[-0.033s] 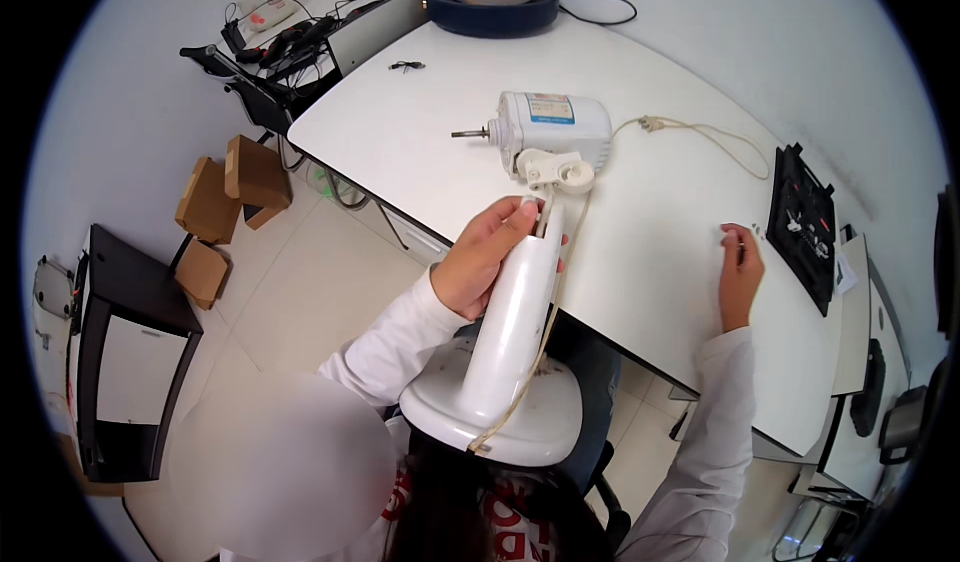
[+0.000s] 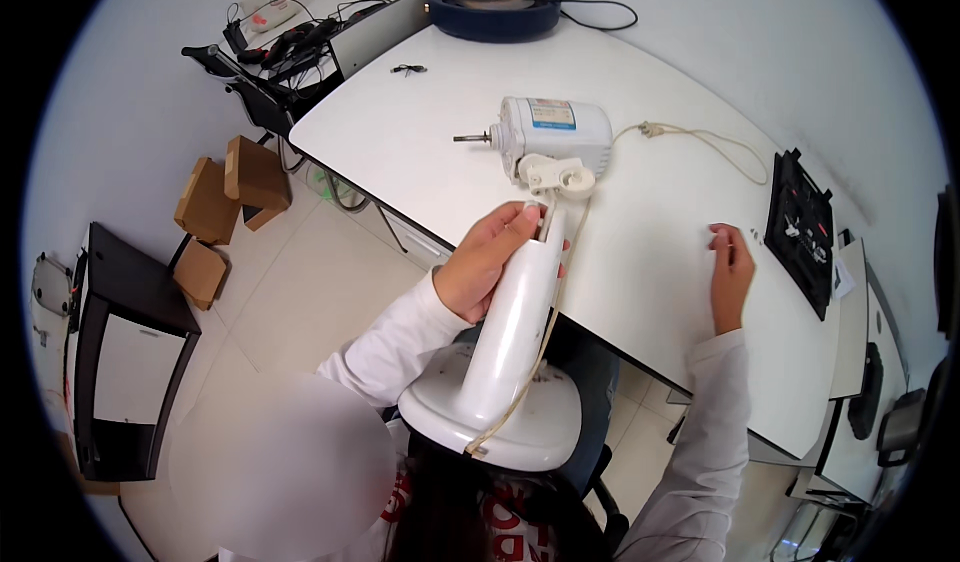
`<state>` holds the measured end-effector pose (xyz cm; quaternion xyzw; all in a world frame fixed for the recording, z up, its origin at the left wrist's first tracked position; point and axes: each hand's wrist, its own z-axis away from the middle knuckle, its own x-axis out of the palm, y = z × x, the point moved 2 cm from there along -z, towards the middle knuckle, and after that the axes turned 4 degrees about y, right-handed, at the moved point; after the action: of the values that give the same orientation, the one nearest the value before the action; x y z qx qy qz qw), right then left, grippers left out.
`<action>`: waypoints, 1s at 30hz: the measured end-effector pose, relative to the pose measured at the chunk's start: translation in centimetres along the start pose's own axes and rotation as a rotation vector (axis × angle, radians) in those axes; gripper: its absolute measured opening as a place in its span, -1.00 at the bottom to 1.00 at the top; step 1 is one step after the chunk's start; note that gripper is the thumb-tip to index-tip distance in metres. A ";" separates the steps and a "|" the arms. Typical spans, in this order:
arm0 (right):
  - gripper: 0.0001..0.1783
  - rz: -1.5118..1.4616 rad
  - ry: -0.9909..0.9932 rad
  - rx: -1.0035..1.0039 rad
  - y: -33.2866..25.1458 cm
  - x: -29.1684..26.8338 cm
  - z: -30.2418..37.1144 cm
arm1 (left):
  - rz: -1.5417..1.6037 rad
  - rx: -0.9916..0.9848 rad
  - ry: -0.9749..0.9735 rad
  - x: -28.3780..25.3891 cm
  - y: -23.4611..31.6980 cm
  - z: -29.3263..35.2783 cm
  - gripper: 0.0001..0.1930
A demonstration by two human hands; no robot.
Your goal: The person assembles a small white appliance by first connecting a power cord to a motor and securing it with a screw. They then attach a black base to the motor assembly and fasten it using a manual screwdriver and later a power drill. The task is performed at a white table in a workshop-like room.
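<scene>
A white fan stand [image 2: 513, 327] leans across my lap, its round base [image 2: 490, 427] toward me and its neck against the table edge. My left hand [image 2: 490, 262] wraps round the top of the neck, thumb over the slot there. Just beyond, the fan motor [image 2: 560, 130] lies on the table with its metal shaft pointing left. A white hinge bracket [image 2: 556, 176] sits between motor and neck. My right hand [image 2: 733, 277] hovers over the table at the right, fingers curled together; whatever is between the fingertips is too small to make out.
An open black tool case [image 2: 803, 232] lies at the right edge, with tiny parts [image 2: 756, 237] beside it. A cream power cord [image 2: 700, 134] loops behind. A dark blue round fan part [image 2: 493, 7] stands at the back, a short black cable [image 2: 408, 69] at far left. Cardboard boxes [image 2: 258, 177] are on the floor.
My right hand has moved slightly left, away from the tiny parts by the tool case. My left hand keeps its hold on the stand's neck.
</scene>
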<state>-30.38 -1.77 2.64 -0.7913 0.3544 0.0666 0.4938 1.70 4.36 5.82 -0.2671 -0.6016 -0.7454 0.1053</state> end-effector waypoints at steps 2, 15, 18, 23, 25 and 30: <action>-0.71 -0.200 -0.186 0.071 -2.2 2.7 0.0 | 0.068 -0.029 -0.024 -0.3 -0.4 -0.1 -0.54; -0.45 -0.743 -0.866 0.942 -10.5 14.4 -2.6 | 0.234 -0.132 -0.095 -1.3 0.7 0.0 -0.59; -0.48 -0.851 -0.747 0.940 -10.0 16.3 -2.6 | 0.220 -0.107 -0.122 -1.2 0.8 -1.5 -0.59; -0.47 -1.065 -0.489 0.982 -12.4 19.1 -1.8 | 0.205 -0.263 -0.139 -0.8 3.4 -2.4 -0.60; -0.48 -1.078 -0.408 1.015 -13.8 20.0 -1.6 | 0.199 -0.384 -0.127 -2.0 4.0 -3.7 -0.57; -0.51 -1.375 -0.710 0.934 -3.0 23.3 -7.9 | 0.242 -0.390 -0.092 -4.5 4.3 -8.0 -0.54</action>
<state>-13.18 -19.05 -1.75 -0.4805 -0.3790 -0.1535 0.7758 5.33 -5.04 6.02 -0.3863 -0.4141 -0.8165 0.1127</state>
